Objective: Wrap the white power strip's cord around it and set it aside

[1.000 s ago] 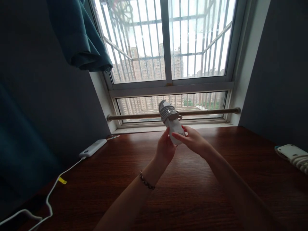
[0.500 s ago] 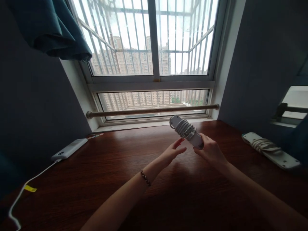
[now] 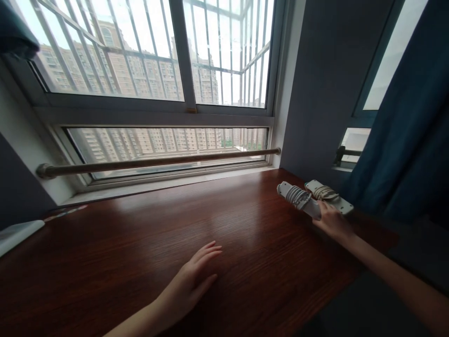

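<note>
My right hand (image 3: 332, 221) grips the near end of a white power strip (image 3: 298, 198) with its cord wound around it, low over the dark wooden desk (image 3: 245, 224) at the far right. Right beside it lies a second white power strip (image 3: 328, 195), also cord-wrapped, resting on the desk. My left hand (image 3: 194, 278) lies flat and open on the desk, fingers spread, holding nothing, well to the left of both strips.
A barred window (image 3: 157, 61) with a metal rail (image 3: 157, 161) runs along the desk's far edge. A dark teal curtain (image 3: 403, 140) hangs at the right, close to the strips. A white power bank (image 3: 17, 234) sits at the far left edge.
My right hand carried the wrapped power strip to the right, down beside the second strip. My left hand let go of it and dropped flat onto the desk. The view swung right.
</note>
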Motion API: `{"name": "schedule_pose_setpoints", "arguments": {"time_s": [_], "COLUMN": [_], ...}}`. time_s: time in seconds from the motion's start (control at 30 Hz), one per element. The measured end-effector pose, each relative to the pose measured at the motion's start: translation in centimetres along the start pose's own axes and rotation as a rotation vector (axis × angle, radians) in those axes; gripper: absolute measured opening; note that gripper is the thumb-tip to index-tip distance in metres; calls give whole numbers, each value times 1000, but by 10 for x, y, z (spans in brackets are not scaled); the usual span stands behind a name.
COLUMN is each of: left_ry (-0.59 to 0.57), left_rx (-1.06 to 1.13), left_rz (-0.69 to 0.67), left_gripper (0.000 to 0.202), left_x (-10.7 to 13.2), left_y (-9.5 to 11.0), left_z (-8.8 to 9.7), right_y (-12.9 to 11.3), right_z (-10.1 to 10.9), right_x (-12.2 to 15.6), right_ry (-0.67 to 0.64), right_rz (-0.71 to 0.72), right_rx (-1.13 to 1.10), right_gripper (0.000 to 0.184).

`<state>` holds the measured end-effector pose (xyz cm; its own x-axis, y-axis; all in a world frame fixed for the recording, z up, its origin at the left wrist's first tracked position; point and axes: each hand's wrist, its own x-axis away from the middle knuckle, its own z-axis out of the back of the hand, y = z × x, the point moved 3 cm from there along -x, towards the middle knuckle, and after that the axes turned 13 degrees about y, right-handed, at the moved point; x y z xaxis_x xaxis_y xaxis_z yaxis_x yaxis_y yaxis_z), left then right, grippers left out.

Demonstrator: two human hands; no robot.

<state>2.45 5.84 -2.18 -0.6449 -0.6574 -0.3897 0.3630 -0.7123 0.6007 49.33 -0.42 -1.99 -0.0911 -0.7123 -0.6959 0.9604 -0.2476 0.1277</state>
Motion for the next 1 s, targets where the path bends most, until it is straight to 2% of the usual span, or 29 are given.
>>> {"name": "schedule_pose_setpoints", "arguments": {"time_s": [0.1,0.17,0.3,0.6,0.73,0.9,1.0], "left_ry": [47,74,52,83,23,1,-13], "left_rx": [-49,-62,-81,-15,-80,-126,-126], "left_rz": [-45,-75,-114,-146,-177,-222,-215], "left_gripper": [37,37,37,39,42,43,44], "left_x": [7,9,15,27,30,31,32], "left_y": [3,5,7,10,12,14,13], "left_z": [3,3,0,-13,-12,-12,-14], "right_y": [20,29,41,66,57,30,20], "right_z": [-10,-15,-26,-42,-35,-19,-16], "right_x": [8,12,18,23,27,31,31], "right_ry": [-36,-47,-67,-112,-72,0,17], "right_rz": [-1,-18,-52,-60,-51,-47,-62], "right_rx": [77,96,129,129,186,373,431], "right_gripper": [51,48,40,45,63,53,60]}}
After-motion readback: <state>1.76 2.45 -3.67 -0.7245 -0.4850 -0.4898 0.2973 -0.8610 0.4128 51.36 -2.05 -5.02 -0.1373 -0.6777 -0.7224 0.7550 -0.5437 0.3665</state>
